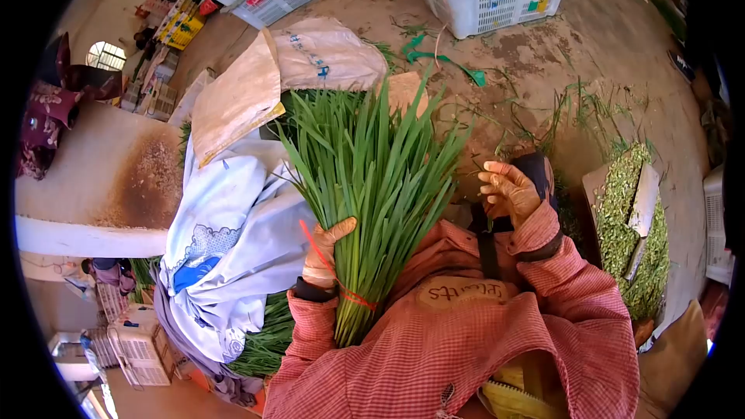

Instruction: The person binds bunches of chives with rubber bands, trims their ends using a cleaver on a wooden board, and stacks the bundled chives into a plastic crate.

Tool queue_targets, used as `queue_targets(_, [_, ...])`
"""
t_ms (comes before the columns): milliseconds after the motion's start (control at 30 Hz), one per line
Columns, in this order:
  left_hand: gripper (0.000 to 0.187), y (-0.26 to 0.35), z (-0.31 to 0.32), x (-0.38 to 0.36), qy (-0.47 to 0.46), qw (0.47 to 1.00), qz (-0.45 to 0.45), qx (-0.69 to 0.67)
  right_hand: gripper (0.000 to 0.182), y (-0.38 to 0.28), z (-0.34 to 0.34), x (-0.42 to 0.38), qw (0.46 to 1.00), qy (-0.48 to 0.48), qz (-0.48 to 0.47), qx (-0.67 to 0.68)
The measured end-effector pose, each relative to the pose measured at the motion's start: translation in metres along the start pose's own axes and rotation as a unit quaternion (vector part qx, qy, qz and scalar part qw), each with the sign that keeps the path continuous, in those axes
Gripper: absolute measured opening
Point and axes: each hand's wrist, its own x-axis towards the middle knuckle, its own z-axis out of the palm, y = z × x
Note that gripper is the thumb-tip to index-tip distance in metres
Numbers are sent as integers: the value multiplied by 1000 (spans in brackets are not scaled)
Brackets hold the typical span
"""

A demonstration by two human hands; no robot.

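Observation:
A large bunch of long green leaves (372,171) leans against the front of the red checked clothing, its tips pointing up and away. Around its lower stems runs a red tie (357,298), with a loose end sticking up beside my wrist. My left hand (326,252), in a thin glove, is wrapped round the left side of the stems, thumb on top. To the right of the bunch my right hand (511,190), gloved too, is raised with its fingers curled; a thin leaf scrap shows near the fingertips, but the grip on it is unclear.
White cloth (233,217) and sacking (330,54) cover more greens at the left. Crates (504,0) stand at the back. Green scraps (574,120) litter the floor, and a heap of chopped trimmings (656,256) lies at the right. People are partly visible at the far left.

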Motion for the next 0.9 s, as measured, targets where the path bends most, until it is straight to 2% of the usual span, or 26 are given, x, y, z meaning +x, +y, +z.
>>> queue_targets(67, [43,-1,5,0,-5,1000,-11,10,22,-19,12,-7,973,-11,-143,-181])
queue_targets(100, [40,3,11,-1,-2,999,-26,-20,22,-24,21,-11,973,-7,-140,-183])
queue_targets(167, [37,3,14,1,3,998,-40,-53,18,-28,46,-16,937,-124,-229,-232])
queue_targets(200, [37,2,12,3,-3,998,-40,-48,28,-29,57,-20,904,-101,-231,-346])
queue_targets(233, [37,1,11,4,-9,998,-40,-43,28,-33,68,-23,903,-103,-229,-348])
queue_targets(267, [37,1,12,4,-7,998,-40,-46,28,-37,81,-27,778,-90,-328,-529])
queue_targets(300, [37,1,15,4,-12,998,-31,-46,29,-39,91,-29,607,-74,-409,-678])
queue_targets(333, [36,1,17,4,-17,999,-23,-45,29,-39,100,-31,606,-77,-407,-679])
queue_targets(400, [36,2,19,4,-14,999,-19,-33,36,-35,113,-35,369,-65,-427,-823])
queue_targets(433, [36,2,19,4,-14,1000,-16,-19,36,-27,112,-27,370,-67,-425,-823])
queue_targets(500, [36,1,16,3,-15,999,-28,-22,30,-13,109,-2,388,-134,-425,-807])
queue_targets(533, [36,1,16,4,-18,999,-36,-24,22,-15,109,4,528,-131,-385,-745])
queue_targets(567, [36,0,15,5,-17,999,-36,-27,14,-18,106,4,823,-117,-334,-444])
queue_targets(633, [36,0,14,3,-15,999,-25,-18,14,-27,101,3,900,-11,-279,-334])
queue_targets(667, [36,1,15,3,-13,999,-25,-18,15,-26,94,-6,785,-62,-372,-491])
queue_targets(700, [36,2,17,3,-7,1000,-25,-12,15,-17,95,-17,786,-61,-371,-491])
queue_targets(733, [36,2,18,4,-2,1000,-26,-6,15,-6,97,-31,617,-98,-371,-687])
queue_targets(800, [37,-1,19,8,-5,1000,-27,-7,17,19,89,-42,460,-112,-378,-795])
queue_targets(833, [37,-2,18,9,-5,1000,-25,-8,17,20,84,-37,460,-113,-376,-796])
queue_targets(867, [37,-2,19,9,-3,1000,-25,-11,16,16,78,-30,649,-105,-365,-659])
queue_targets(900, [38,-2,20,9,-1,1000,-15,-1,16,10,79,-24,803,-93,-331,-486])
